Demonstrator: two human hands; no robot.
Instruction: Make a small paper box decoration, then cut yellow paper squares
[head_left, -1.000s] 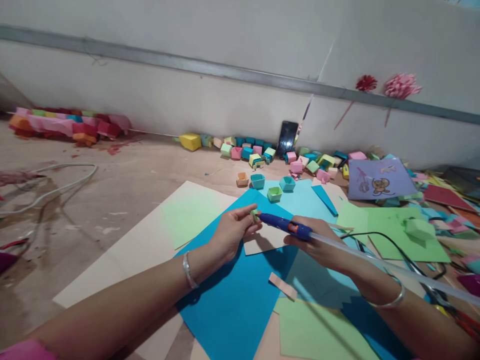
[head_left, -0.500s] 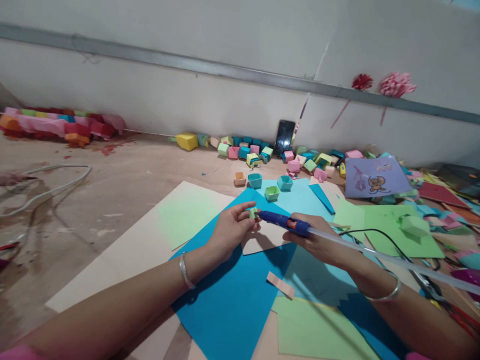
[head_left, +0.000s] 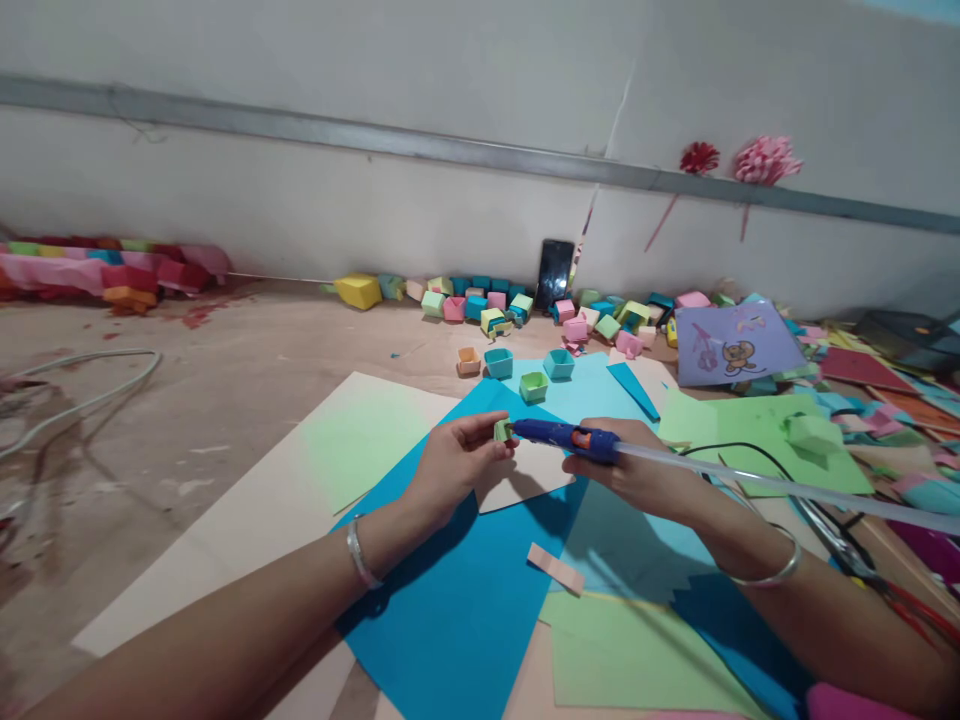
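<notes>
L hand (head_left: 451, 465) pinching green pc (head_left: 502, 431), R hand (head_left: 646, 482) gripping glue gun (head_left: 546, 434); gap to green box edge (head_left: 534, 390).

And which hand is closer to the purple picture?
Right. The right hand, holding the blue glue gun, is in front and left of the purple picture, not touching; the left hand, pinching green paper, is farther left.

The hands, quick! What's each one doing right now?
Left hand: closed, pinching a small green paper piece.
Right hand: closed, holding a blue glue gun, its tip at that paper piece.
</notes>
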